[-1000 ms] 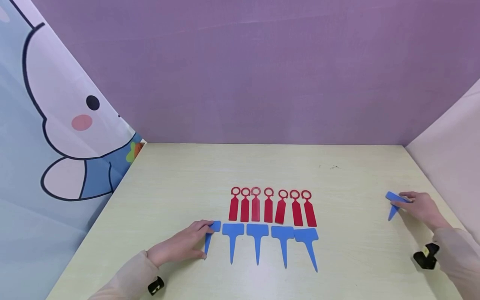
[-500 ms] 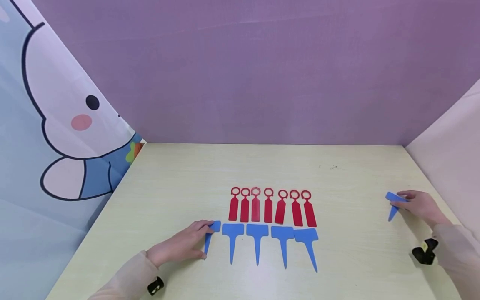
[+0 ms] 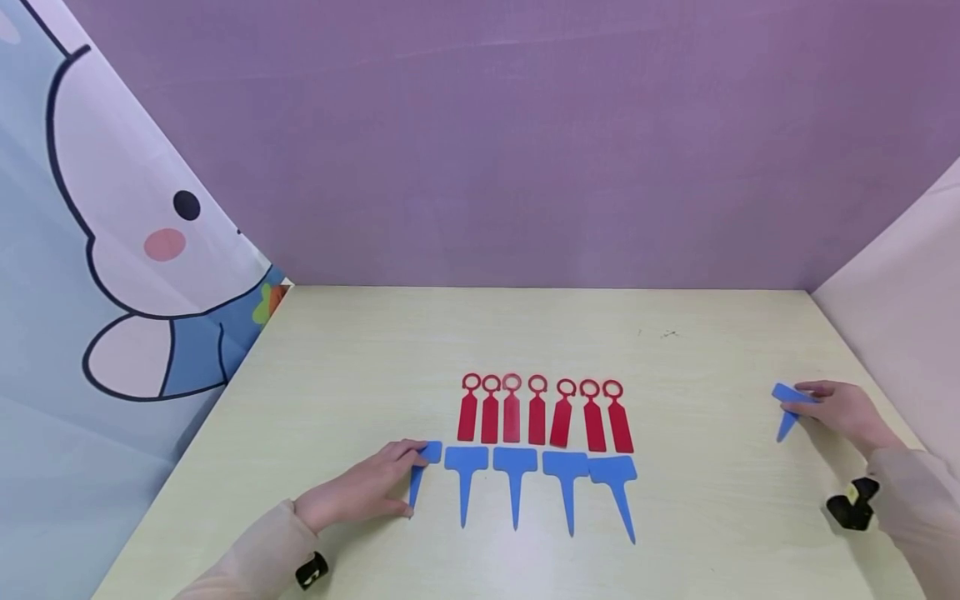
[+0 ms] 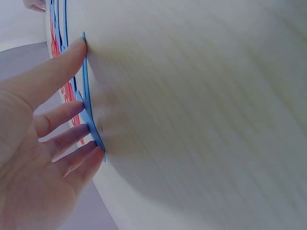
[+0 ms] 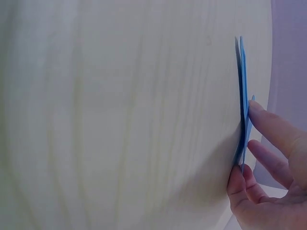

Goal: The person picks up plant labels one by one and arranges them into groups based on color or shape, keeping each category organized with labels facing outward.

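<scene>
My left hand rests on a blue T-shaped plant label at the left end of a row of similar blue labels. In the left wrist view its thumb touches the pointed end of that label, while the fairly straight fingertips press on the wide head. Far to the right, my right hand pinches another blue plant label by its head, the stem pointing toward me. Seen from the right wrist, thumb and fingers hold the label close over the table; the fingers partly cover its head.
Behind the blue row lies a row of several red tags with ring tops on the pale wooden table. A purple wall stands at the back, a cartoon-printed cloth at the left and a pale wall at the right.
</scene>
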`<state>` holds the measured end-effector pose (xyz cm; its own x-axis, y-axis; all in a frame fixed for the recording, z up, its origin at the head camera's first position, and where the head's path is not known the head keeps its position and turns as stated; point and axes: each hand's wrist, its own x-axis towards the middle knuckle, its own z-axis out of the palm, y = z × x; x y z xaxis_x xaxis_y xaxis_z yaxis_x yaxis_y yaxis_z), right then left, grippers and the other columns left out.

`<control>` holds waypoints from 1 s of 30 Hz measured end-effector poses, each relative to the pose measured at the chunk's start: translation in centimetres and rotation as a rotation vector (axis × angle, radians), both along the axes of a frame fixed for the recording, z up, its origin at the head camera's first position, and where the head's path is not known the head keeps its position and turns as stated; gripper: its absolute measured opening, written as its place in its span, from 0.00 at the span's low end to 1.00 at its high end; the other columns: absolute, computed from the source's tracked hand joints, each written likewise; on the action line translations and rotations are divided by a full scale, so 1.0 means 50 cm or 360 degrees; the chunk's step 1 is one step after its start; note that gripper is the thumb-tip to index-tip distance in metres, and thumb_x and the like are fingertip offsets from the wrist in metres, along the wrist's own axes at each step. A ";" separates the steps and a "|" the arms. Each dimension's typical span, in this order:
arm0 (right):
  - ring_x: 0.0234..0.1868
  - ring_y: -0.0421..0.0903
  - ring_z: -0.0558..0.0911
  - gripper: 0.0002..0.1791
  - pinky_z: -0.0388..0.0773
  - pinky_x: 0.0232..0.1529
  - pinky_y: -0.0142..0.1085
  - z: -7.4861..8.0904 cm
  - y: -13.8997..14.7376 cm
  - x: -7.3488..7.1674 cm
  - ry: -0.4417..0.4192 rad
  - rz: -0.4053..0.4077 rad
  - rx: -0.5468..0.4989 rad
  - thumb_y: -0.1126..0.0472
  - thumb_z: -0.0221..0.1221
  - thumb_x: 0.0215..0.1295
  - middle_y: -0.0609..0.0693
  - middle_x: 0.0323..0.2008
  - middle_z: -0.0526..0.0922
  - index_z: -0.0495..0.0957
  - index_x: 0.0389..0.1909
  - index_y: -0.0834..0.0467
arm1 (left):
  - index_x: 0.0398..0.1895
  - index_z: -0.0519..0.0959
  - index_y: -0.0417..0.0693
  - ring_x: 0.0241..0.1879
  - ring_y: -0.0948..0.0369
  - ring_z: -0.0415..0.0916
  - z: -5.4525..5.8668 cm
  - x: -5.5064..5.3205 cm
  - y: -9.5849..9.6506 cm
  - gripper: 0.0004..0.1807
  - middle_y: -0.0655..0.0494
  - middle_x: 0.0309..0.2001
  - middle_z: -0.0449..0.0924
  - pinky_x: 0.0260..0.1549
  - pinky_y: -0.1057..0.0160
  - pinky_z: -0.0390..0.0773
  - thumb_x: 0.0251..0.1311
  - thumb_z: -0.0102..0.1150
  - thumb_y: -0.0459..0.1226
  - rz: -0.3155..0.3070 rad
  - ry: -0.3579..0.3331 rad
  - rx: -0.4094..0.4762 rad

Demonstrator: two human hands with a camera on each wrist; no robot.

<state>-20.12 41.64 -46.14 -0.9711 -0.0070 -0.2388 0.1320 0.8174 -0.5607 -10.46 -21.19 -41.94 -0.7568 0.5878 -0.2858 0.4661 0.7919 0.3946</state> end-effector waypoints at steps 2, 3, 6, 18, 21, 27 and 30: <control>0.48 0.73 0.65 0.38 0.68 0.39 0.53 0.001 -0.001 0.001 0.0006 0.0000 -0.0004 0.48 0.57 0.56 0.79 0.49 0.64 0.62 0.52 0.78 | 0.55 0.66 0.41 0.61 0.52 0.56 -0.001 0.000 0.000 0.32 0.48 0.62 0.57 0.57 0.54 0.63 0.47 0.64 0.44 0.0004 -0.0008 0.0004; 0.48 0.73 0.66 0.37 0.68 0.38 0.53 0.001 -0.001 0.001 0.0007 -0.0002 -0.0001 0.48 0.57 0.56 0.79 0.49 0.64 0.62 0.52 0.78 | 0.54 0.66 0.41 0.61 0.52 0.56 -0.001 0.000 0.000 0.32 0.48 0.62 0.57 0.57 0.54 0.63 0.47 0.64 0.44 0.0007 -0.0012 0.0004; 0.47 0.72 0.66 0.37 0.68 0.38 0.52 0.002 -0.003 0.003 0.0024 -0.0011 -0.0003 0.48 0.57 0.56 0.78 0.49 0.65 0.63 0.52 0.78 | 0.55 0.66 0.42 0.61 0.52 0.55 -0.003 0.000 0.000 0.32 0.48 0.63 0.56 0.57 0.54 0.62 0.47 0.64 0.44 0.0017 -0.0025 0.0001; 0.47 0.68 0.68 0.38 0.68 0.40 0.51 0.001 -0.006 0.011 0.0010 -0.0054 -0.0089 0.47 0.57 0.56 0.76 0.49 0.66 0.63 0.51 0.78 | 0.54 0.67 0.41 0.60 0.52 0.57 0.002 0.000 0.000 0.32 0.47 0.62 0.57 0.55 0.54 0.64 0.46 0.64 0.44 0.0010 -0.0009 0.0007; 0.47 0.68 0.67 0.38 0.67 0.41 0.52 0.003 -0.007 0.010 0.0002 -0.0063 -0.0107 0.47 0.56 0.57 0.76 0.50 0.66 0.63 0.52 0.78 | 0.54 0.67 0.41 0.60 0.52 0.57 0.003 0.000 0.001 0.32 0.47 0.62 0.57 0.55 0.54 0.64 0.46 0.64 0.44 0.0016 -0.0014 0.0003; 0.52 0.73 0.60 0.35 0.62 0.46 0.57 0.006 -0.009 0.010 0.0032 -0.0075 -0.0138 0.49 0.54 0.59 0.76 0.50 0.65 0.63 0.52 0.77 | 0.54 0.67 0.41 0.60 0.52 0.57 0.003 0.000 0.001 0.32 0.47 0.62 0.57 0.55 0.54 0.64 0.46 0.64 0.44 0.0013 -0.0009 -0.0002; 0.53 0.73 0.58 0.31 0.59 0.48 0.58 0.004 -0.006 0.008 0.0039 -0.0107 -0.0199 0.50 0.54 0.59 0.71 0.45 0.73 0.68 0.50 0.74 | 0.54 0.67 0.41 0.60 0.52 0.57 0.004 -0.001 0.001 0.32 0.48 0.62 0.57 0.55 0.54 0.64 0.46 0.64 0.44 0.0015 -0.0013 -0.0003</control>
